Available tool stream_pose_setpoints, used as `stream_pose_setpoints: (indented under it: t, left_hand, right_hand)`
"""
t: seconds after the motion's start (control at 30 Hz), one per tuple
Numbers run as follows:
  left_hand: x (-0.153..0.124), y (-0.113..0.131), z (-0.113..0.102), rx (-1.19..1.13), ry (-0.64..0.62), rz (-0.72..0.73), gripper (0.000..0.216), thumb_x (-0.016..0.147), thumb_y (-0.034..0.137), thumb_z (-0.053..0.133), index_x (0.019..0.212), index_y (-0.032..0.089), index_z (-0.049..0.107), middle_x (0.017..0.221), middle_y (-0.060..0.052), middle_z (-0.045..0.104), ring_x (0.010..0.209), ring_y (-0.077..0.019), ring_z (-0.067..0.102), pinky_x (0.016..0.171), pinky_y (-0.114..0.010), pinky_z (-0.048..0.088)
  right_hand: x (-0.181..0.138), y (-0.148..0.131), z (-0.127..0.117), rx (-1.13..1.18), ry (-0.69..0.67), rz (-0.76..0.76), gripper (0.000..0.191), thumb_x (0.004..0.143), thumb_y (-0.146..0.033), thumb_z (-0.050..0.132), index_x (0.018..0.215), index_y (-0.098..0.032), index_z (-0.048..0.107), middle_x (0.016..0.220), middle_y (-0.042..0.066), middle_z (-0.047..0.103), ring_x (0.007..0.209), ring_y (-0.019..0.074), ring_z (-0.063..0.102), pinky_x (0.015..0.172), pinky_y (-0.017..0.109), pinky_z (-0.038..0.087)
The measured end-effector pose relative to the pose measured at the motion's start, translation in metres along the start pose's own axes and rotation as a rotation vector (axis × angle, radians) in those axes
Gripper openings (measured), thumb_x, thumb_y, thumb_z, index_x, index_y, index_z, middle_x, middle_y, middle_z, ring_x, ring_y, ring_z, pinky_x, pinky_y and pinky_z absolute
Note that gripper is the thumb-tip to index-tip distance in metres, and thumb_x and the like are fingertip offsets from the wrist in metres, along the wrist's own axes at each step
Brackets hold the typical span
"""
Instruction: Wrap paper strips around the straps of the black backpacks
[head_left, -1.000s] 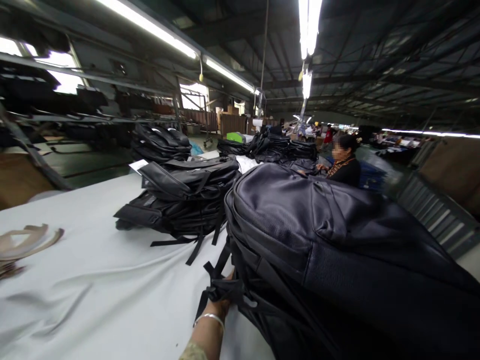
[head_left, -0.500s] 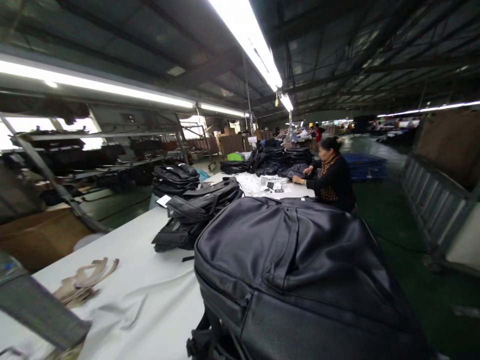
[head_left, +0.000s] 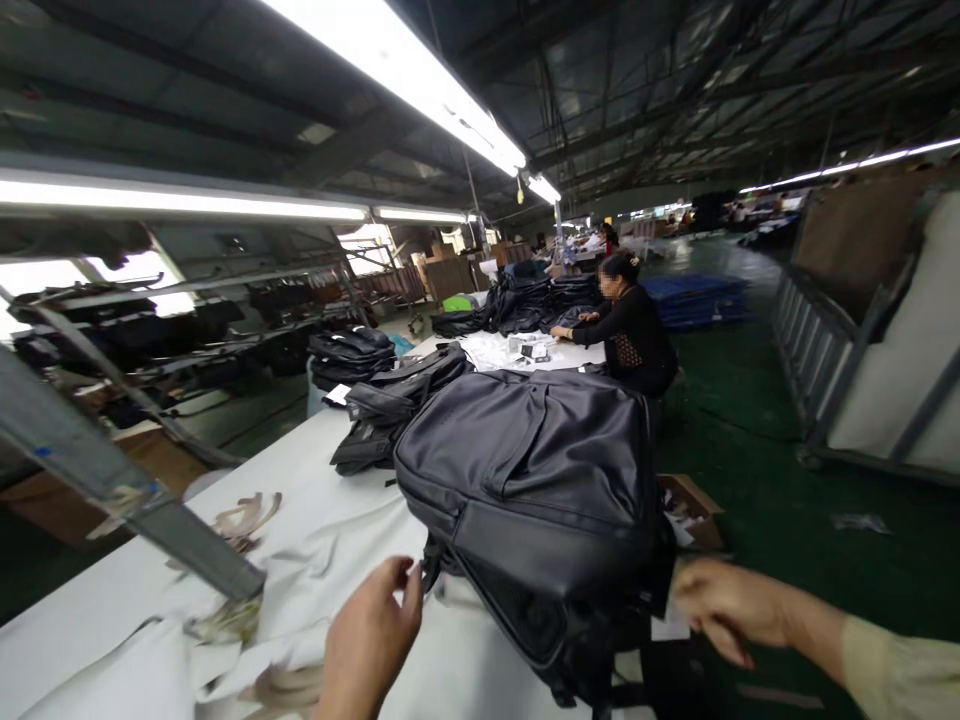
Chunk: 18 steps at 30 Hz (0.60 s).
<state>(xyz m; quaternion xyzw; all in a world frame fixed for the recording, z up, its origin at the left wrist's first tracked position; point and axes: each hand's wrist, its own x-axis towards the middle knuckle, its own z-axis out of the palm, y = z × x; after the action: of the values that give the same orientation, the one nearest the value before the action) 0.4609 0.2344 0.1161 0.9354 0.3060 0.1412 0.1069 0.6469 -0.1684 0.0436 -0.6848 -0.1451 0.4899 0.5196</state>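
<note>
Two hands flank the near end of the black backpack [head_left: 540, 480], which lies flat on the white table [head_left: 300, 480]: the left hand [head_left: 371, 640], fingers loosely curled and empty, just off its left corner, and the blurred right hand [head_left: 724, 605], fingers spread and empty, just off its right.

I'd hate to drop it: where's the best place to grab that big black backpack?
Probably its near end, from both sides: the backpack lies flat on the table, that end facing the person, with the left hand and right hand flanking it.
</note>
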Motion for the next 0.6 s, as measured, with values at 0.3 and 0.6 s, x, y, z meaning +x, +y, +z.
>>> stream_pose_setpoints:
  t: [0.3,0.6]
  left_hand:
    - [-0.021,0.106,-0.018,-0.171,0.137,0.678,0.054,0.083,0.046,0.061,0.131,0.024,0.056,0.138,-0.013,0.053,0.134,-0.0324,0.042,0.112,-0.051,0.034]
    - [-0.043,0.103,0.021,-0.814,0.095,0.157,0.057,0.084,0.06,0.05,0.128,0.026,0.06,0.14,-0.009,0.054,0.136,-0.0302,0.042,0.115,-0.046,0.032]
  right_hand:
    - [0.012,-0.143,-0.03,0.105,0.545,-0.337,0.044,0.075,-0.059,0.067,0.083,-0.018,0.056,0.071,0.004,0.062,0.059,0.0144,0.058,0.043,0.02,0.038]
    - [0.021,-0.219,0.027,0.009,0.608,-0.876,0.013,0.068,-0.022,0.066,0.075,-0.017,0.057,0.069,-0.001,0.061,0.061,0.0119,0.052,0.054,0.022,0.04]
